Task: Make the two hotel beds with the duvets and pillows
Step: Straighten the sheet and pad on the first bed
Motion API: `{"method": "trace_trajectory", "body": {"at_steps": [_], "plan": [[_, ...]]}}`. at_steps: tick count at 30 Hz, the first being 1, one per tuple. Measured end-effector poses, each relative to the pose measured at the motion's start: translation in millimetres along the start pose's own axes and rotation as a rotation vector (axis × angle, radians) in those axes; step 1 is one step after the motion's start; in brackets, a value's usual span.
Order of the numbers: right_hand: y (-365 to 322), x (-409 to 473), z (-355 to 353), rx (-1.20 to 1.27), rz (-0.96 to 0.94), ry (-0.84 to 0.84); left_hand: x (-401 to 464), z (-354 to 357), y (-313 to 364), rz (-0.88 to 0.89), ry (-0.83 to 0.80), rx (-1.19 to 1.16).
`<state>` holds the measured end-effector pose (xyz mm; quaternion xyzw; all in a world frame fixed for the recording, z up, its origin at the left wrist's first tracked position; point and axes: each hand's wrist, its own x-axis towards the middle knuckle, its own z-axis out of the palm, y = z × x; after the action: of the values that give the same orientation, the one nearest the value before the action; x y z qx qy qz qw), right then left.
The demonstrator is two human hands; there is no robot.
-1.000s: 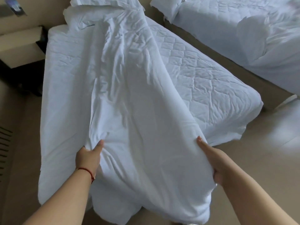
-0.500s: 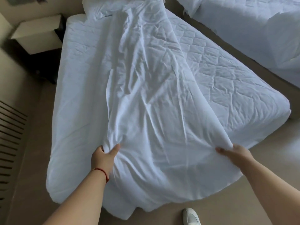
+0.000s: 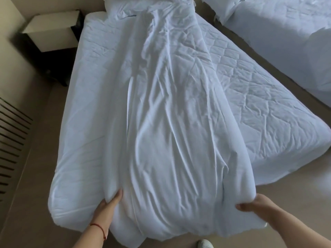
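Head view from the foot of the near bed (image 3: 268, 111). A white duvet (image 3: 172, 122) lies bunched in a long, creased band down the middle of the mattress, running from the far headboard end to the near edge, where its lower end spills over the foot. The quilted mattress cover is exposed to the right of the band. The left hand (image 3: 109, 203) grips the duvet's near-left edge, thumb on top and fingers tucked under the fabric; the right hand (image 3: 254, 204) grips the near-right corner, fingers curled round the fold. A pillow (image 3: 125, 6) sits crumpled at the far end, partly out of view. The second bed (image 3: 286, 38) stands at far right, its bedding rumpled — apparently not yet made. A nightstand (image 3: 53, 31) stands at far left; a shoe (image 3: 205, 244) shows on the floor at the near edge.

Step in hand, as judged: spreading the duvet over the first bed. The next move calls for drawing both hands apart and toward the right — opening the band to cover the bare quilting — then smoothing the creases.
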<state>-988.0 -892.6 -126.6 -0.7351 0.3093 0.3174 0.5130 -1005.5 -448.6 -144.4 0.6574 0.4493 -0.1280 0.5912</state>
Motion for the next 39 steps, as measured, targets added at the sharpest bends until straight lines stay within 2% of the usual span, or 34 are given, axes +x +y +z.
{"method": "trace_trajectory", "body": {"at_steps": [4,8,11,15,22,25,28,31,36,39], "plan": [[-32,-52,37,0.229,-0.111,-0.065,-22,-1,4,0.085,-0.083,0.021],[-96,-97,54,0.371,-0.357,0.073,-53,0,57,0.272,-0.108,0.011],[-142,-120,50,0.454,-0.490,0.154,-68,-13,97,0.348,-0.104,-0.032],[-185,-144,51,0.569,-0.551,0.069,-88,-19,143,0.386,-0.083,-0.147],[-277,-166,32,0.647,-0.711,0.016,-121,-15,254,0.475,-0.108,-0.219],[-335,-164,14,0.698,-0.818,0.059,-122,-16,319,0.583,-0.057,-0.270],[-394,-144,-6,0.729,-0.918,0.075,-102,-17,386,0.604,-0.006,-0.326],[-425,-101,-15,0.617,-0.882,0.105,-82,-7,412,0.638,0.040,-0.329],[-411,-17,5,0.391,-0.715,0.210,-43,19,375,0.543,0.089,-0.220],[-428,-1,14,0.385,-0.767,0.289,-19,15,396,0.595,0.160,-0.193]]}}
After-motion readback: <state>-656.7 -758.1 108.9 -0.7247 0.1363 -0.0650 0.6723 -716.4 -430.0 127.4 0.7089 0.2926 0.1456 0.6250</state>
